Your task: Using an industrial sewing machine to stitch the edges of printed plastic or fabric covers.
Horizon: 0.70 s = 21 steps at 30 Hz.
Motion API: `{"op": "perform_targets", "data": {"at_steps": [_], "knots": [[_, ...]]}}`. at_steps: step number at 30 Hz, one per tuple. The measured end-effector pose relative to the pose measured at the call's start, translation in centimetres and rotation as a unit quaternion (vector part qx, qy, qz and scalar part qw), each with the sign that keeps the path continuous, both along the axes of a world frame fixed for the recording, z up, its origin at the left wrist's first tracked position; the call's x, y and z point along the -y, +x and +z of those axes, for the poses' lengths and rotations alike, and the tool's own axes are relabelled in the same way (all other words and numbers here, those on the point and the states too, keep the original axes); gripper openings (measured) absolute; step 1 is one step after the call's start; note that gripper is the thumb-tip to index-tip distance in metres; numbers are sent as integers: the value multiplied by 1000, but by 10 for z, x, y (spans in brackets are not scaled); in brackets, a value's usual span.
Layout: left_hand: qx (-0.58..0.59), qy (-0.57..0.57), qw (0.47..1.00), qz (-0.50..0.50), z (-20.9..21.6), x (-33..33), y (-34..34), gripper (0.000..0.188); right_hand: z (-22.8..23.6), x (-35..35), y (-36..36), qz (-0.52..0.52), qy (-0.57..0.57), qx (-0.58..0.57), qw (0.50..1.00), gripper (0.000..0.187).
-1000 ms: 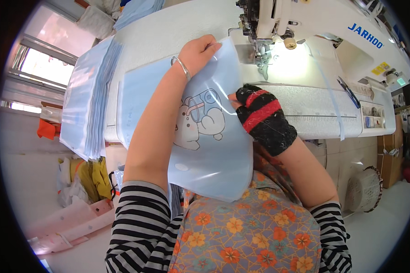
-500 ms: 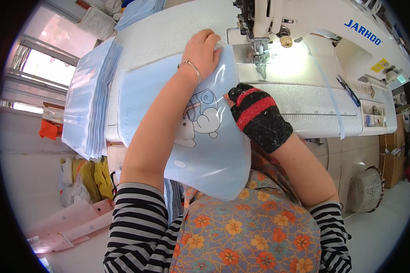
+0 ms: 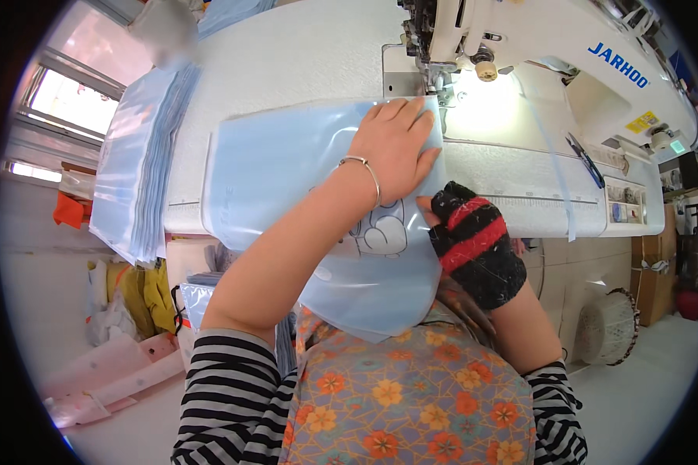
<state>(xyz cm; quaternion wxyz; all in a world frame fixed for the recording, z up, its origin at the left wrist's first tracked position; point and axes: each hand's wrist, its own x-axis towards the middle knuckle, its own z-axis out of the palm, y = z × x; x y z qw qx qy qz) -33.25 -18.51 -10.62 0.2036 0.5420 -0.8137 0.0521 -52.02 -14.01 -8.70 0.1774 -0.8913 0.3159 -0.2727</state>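
A glossy light-blue plastic sheet with a cartoon print lies on the sewing table, its near part hanging over the front edge onto my apron. My left hand rests flat on the sheet's far right part, fingers stretched out. My right hand, in a black and red fingerless glove, has the sheet's right edge pinched between thumb and fingers; the fingertips are partly hidden. The sheet's far right corner reaches the presser foot of the sewing machine. Whether it lies under the foot I cannot tell.
A thick stack of blue sheets hangs over the table's left side. On the right are dark thread snips, a pale blue strip and a small tray of parts. A white basket stands on the floor.
Both hands and the sheet have shifted right and nearer to me. The sheet's right edge now lies in front of the presser foot, and my left hand covers more of the print.
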Motion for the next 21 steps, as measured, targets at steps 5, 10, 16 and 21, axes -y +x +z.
{"op": "perform_targets", "data": {"at_steps": [5,10,16,21], "knots": [[-16,-24,999,-19,-4,24,3,40,-2,18,5,-16,24,-6,1000,15],[-7,-20,1000,-23,-7,30,5,41,-8,20,0,-9,-64,36,997,14],[8,-23,1000,-14,-4,27,4,41,-48,-33,-51,-60,208,62,974,15],[12,-20,1000,-16,-8,32,9,43,-83,-27,-42,9,393,208,896,36]]}}
